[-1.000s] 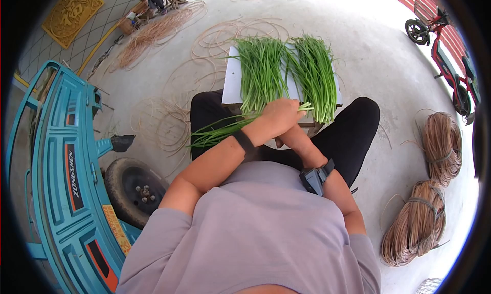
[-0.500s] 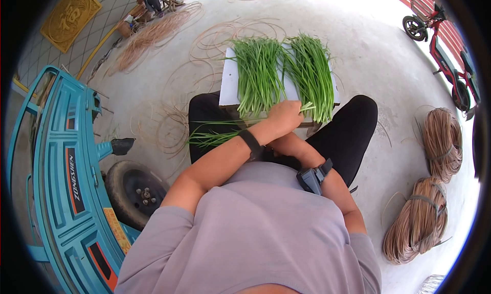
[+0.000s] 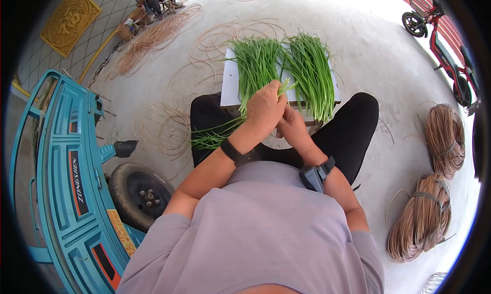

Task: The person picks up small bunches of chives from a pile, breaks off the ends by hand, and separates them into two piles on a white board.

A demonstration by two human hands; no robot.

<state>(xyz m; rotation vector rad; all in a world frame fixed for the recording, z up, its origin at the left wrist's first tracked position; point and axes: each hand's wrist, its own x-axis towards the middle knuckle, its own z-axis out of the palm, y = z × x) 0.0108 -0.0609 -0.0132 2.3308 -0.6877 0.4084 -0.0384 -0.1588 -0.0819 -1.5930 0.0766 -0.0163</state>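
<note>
My left hand is closed around a small bunch of garlic chives. The pale stem ends stick out past its thumb side, and the green leaves trail left over my thigh. Touching it from the right is my right hand, with fingers drawn together; what they pinch, if anything, is hidden. Just beyond, two piles of garlic chives, a left pile and a right pile, lie side by side on a white board in front of my knees.
A blue vehicle and a wheel stand at the left. Coils of brown cane-like strands lie on the right, with a red scooter behind. Loose strands spread over the floor. A person sits at the far left.
Both hands have moved up towards the board, and the left also a little left. The right hand, mostly hidden before, now shows beside the left. The held chives have shifted with the left hand.
</note>
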